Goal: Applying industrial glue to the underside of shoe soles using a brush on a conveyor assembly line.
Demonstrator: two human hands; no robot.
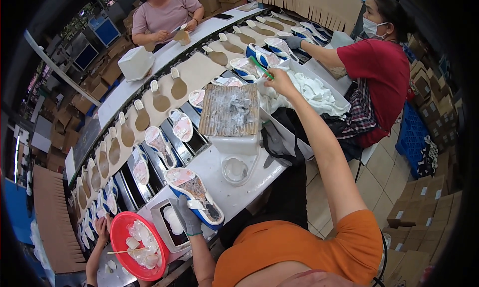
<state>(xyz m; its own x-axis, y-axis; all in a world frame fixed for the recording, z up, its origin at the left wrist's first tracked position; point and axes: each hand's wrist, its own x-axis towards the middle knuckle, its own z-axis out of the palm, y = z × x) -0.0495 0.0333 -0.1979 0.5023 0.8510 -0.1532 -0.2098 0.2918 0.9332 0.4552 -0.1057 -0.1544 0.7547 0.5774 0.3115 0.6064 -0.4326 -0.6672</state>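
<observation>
1. Curving from lower left to upper right: conveyor [191, 150] with dark slats, lined with blue-and-white sandals [182, 126] on the near side and tan insoles [160, 102] on the far side.
2. Along the near edge: white tabletop [259, 183].
3. At upper right, in red top and white mask: masked co-worker [374, 62], with 1 grey-gloved hand among the sandals. Across the line, in pink: seated co-worker [167, 17], with a tan piece between both hands. At lower left: bare hand of another co-worker [103, 227], near the sandals.
4. In front of the masked co-worker: white bin [284, 130], heaped with white cloths [319, 95].
5. At lower left: red basin [119, 237], filled with clear and whitish pieces, a thin stick [127, 250] across them.
6. Atop an upturned white container [232, 145]: ridged board [219, 110], smeared grey.
7. Over the near edge, tilted, between container and basin: white-strapped sandal [189, 182], mottled along the middle.
8. Clamped on that sandal's side: left hand [188, 217], in grey glove.
9. Stretched far forward, closed around a green-handled tool [258, 66]: bare right hand [280, 82]. Tool near the sandals beside the bin; contact impossible to tell.
</observation>
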